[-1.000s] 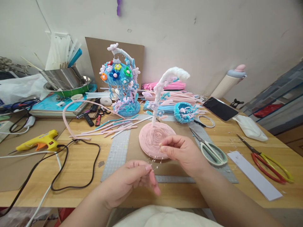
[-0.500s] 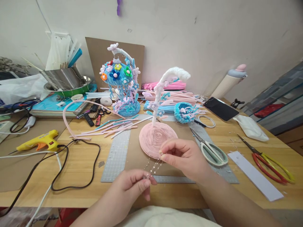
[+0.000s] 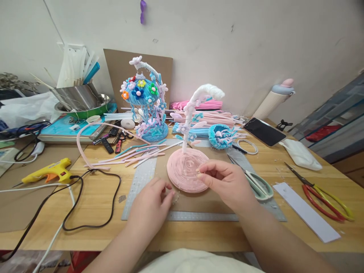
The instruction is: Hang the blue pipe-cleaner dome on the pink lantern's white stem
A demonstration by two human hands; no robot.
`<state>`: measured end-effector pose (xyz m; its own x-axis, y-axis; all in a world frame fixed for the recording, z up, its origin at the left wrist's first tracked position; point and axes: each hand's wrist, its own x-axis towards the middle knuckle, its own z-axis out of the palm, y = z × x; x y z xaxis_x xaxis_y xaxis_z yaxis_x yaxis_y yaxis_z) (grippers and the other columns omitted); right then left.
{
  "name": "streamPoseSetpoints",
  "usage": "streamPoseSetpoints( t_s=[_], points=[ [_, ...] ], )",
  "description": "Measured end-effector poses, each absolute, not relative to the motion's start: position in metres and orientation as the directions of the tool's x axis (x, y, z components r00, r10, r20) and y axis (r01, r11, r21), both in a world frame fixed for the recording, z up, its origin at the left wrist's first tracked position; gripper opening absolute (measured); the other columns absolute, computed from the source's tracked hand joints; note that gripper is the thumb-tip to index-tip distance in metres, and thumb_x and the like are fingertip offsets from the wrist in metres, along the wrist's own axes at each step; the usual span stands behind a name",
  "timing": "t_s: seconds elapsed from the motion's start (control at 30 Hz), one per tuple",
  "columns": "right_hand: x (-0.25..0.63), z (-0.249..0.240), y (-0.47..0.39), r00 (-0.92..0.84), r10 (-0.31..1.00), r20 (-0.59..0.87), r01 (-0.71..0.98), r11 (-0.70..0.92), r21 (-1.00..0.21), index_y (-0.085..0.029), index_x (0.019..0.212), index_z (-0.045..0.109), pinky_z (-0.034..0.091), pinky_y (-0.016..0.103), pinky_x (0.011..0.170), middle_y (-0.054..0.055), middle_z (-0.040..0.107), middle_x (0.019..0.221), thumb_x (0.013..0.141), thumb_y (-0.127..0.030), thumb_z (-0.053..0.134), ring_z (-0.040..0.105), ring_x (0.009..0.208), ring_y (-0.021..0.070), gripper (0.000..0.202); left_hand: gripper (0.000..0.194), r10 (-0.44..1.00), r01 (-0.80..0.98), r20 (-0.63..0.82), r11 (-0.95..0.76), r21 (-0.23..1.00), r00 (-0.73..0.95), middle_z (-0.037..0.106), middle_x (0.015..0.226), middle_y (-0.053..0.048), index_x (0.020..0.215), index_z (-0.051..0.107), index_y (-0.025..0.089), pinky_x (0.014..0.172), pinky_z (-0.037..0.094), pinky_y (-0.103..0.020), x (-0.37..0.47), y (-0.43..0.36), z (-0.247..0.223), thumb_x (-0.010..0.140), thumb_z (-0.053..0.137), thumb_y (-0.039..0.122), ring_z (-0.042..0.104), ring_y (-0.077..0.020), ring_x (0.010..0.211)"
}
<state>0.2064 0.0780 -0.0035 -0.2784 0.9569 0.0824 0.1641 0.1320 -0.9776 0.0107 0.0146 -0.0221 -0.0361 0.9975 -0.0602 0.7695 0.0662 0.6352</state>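
Over the near right edge of the coiled pink base, my right hand pinches the end of a fine clear beaded string between thumb and fingertips. My left hand is lower and to the left, above the cardboard, its fingers curled and thumb close to the forefinger. A few tiny clear beads show beside the left thumb; whether that hand grips the string is hidden. From the base rises a white wrapped stem, curved over at its top, with lilac and blue flowers and leaves.
Behind stands a blue jellyfish-like piece with flowers. Pipe cleaners lie left of the stem, a blue fringed cap to its right. Green-handled scissors and red-yellow scissors lie right. A yellow glue gun with black cord lies left.
My right hand has risen slightly with the string end, over the pink base. My left hand has shifted up and left, its fingers now curled inward. The hands are farther apart.
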Motion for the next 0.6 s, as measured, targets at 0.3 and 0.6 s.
streamPoseSetpoints(
  t_s=[0.3,0.6],
  points=[
    [0.202,0.005,0.078,-0.491,0.850,-0.192,0.195,-0.108,-0.975,-0.016,0.074,0.068,0.042,0.023,0.057,-0.001,0.064,0.066,0.069,-0.029,0.072,0.053,0.060,0.0098,0.015,0.002,0.997,0.750,-0.014,0.066,0.658,-0.076,0.059,0.083,-0.003,0.079,0.053,0.021,0.065,0.034,-0.030,0.030,0.034,-0.034,0.081,0.053,0.021,0.053,-0.0201,0.077],
    [0.202,0.005,0.077,-0.541,0.815,-0.207,0.006,-0.242,-0.970,-0.015,0.074,0.066,0.029,0.019,0.046,-0.005,0.056,0.056,0.067,-0.029,0.076,0.041,0.048,0.0045,0.018,0.011,0.998,0.691,0.067,-0.048,0.721,0.000,0.057,0.083,-0.002,0.076,0.054,0.021,0.071,0.038,-0.032,0.031,0.034,-0.041,0.081,0.048,0.013,0.052,-0.0198,0.081]
  ],
)
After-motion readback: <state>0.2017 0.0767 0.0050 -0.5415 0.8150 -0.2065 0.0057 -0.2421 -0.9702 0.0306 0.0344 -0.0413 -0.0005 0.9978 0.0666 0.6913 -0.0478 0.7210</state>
